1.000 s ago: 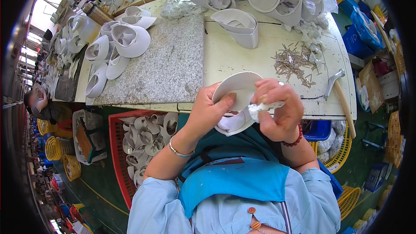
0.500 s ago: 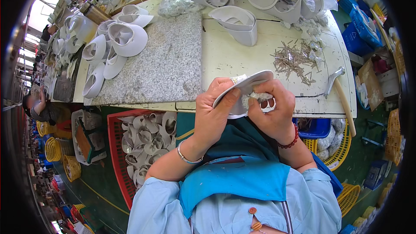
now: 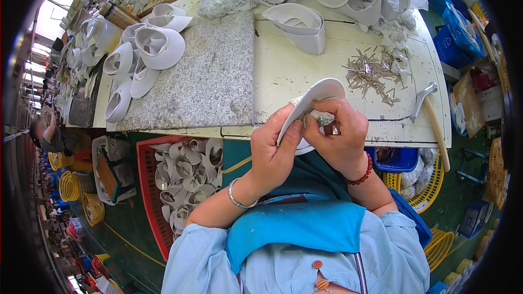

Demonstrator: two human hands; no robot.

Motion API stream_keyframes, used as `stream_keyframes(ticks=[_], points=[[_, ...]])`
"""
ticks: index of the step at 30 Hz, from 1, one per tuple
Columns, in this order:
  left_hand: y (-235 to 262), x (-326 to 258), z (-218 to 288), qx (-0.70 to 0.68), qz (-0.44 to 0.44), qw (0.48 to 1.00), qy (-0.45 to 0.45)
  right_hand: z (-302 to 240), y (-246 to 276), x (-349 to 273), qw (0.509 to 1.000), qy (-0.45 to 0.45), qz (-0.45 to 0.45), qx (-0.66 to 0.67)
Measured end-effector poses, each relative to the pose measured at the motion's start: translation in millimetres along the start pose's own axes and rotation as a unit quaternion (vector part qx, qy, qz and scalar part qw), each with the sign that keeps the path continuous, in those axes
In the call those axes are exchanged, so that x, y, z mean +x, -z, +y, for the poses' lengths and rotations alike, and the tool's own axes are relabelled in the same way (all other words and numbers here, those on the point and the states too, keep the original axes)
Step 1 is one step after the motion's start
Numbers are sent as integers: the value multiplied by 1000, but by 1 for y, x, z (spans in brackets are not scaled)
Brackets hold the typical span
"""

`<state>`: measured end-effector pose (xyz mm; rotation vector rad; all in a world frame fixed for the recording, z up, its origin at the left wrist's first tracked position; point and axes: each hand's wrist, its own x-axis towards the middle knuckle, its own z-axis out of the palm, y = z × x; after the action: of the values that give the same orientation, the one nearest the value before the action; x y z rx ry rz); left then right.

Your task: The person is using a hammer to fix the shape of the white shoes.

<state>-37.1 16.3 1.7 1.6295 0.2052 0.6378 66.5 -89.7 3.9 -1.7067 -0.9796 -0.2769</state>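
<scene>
Just past the table's front edge, my left hand (image 3: 275,144) grips a pale grey shoe upper (image 3: 321,91) by its side, thumb on the near face and fingers behind. The piece is tilted, its rounded end up and to the right. My right hand (image 3: 346,136) is closed in a pinch at its inner side, on a crumpled whitish wad (image 3: 322,118) that shows between the fingers. How far the wad sits inside the upper is hidden by my fingers. A similar upper (image 3: 297,27) stands on the table beyond my hands.
Several pale uppers (image 3: 160,48) rest on and beside a grey stone slab (image 3: 212,76). Small brown sticks (image 3: 373,73) lie heaped at right, near a hammer (image 3: 433,122) overhanging the table edge. A red basket (image 3: 150,185) of uppers stands below left; a blue bin (image 3: 400,162) below right.
My left hand has turned the shoe upper steeper, its rounded end rising. My right hand has shifted slightly, still pinching the wad, which now looks bunched tighter.
</scene>
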Motion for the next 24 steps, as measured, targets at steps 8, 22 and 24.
stream_keyframes(ticks=[8, 22, 24], points=[[3, -13, -8, -41, -44, 998, 15, -1, -1, 0, 999, 32, 25, -4], [-2, 5, -12, 185, -60, 963, -187, 4, -3, -7, 989, -89, 9, 119], [0, 4, -14, 162, -48, 975, -144, 7, 3, -4, 994, -47, -22, 98]])
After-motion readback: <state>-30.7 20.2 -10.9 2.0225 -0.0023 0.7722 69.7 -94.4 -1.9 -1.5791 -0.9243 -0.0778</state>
